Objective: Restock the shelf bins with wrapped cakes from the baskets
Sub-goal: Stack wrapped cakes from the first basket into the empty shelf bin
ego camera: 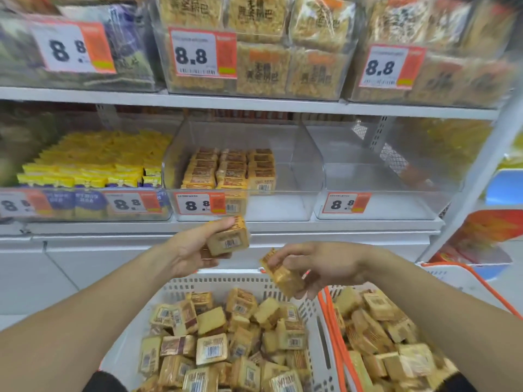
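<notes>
My left hand (189, 250) grips a wrapped cake (228, 239), barcode side toward me, just below the middle clear shelf bin (294, 176). That bin holds three neat rows of wrapped cakes (229, 169) on its left side; its right side is bare. My right hand (319, 264) holds another wrapped cake (283, 274), tilted, above the far rim of the white basket (226, 284). The basket is piled with loose wrapped cakes (226, 340).
A second white basket with orange handles (336, 329) stands at the right, also full of cakes. The right clear bin (376, 176) holds nothing. The left bin holds yellow and purple packets (90, 162). Upper shelf bins (254, 52) carry large snack packs with 8.8 price tags.
</notes>
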{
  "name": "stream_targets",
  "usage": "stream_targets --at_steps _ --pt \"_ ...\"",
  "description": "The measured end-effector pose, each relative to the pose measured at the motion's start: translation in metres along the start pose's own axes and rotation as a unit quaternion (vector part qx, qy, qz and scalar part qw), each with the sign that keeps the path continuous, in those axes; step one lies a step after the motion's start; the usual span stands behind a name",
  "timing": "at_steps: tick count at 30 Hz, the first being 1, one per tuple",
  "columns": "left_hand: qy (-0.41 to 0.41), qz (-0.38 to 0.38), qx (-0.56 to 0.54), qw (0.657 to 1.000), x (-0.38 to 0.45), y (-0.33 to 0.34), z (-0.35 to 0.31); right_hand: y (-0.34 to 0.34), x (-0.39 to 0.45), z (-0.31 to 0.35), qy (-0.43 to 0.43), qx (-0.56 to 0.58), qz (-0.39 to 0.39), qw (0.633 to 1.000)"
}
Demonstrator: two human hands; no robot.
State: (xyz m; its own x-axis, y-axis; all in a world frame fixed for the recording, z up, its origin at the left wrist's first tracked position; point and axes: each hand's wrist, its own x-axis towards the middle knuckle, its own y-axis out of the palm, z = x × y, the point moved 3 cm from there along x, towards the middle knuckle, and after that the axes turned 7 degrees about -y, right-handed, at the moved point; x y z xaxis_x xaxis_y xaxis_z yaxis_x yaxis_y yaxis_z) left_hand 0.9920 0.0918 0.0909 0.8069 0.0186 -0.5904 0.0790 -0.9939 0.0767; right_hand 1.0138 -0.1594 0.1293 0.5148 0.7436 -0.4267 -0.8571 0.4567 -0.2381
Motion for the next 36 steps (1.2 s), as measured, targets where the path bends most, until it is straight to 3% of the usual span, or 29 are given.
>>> stream_targets --at_steps 6,13,16,21,25,32,36 --pt "-0.080 0.045 -0.007 0.996 -0.001 0.016 0.015 -0.013 -0.019 -0.010 -0.053 0.095 -0.081 0.991" --pt "-0.094 0.034 -0.030 0.995 0.002 0.029 0.011 -0.001 -0.008 -0.010 -0.066 0.202 -0.179 0.961" --pt "-0.083 0.006 -0.080 0.993 0.002 0.039 0.010 0.004 0.002 -0.012 -0.087 0.244 -0.206 0.944" --pt "0.002 -0.033 -0.157 0.987 -0.008 0.075 0.006 0.010 0.014 -0.007 -0.116 0.288 -0.260 0.914" --pt "-0.023 0.001 -0.179 0.984 -0.011 0.089 0.011 0.009 0.018 -0.008 -0.107 0.241 -0.289 0.920" --pt "-0.076 0.000 -0.141 0.987 -0.007 0.081 0.012 0.013 0.027 -0.015 -0.071 0.198 -0.255 0.944" --pt "-0.094 -0.002 -0.095 0.991 -0.007 0.072 0.004 0.003 0.030 -0.019 -0.042 0.032 -0.208 0.977"
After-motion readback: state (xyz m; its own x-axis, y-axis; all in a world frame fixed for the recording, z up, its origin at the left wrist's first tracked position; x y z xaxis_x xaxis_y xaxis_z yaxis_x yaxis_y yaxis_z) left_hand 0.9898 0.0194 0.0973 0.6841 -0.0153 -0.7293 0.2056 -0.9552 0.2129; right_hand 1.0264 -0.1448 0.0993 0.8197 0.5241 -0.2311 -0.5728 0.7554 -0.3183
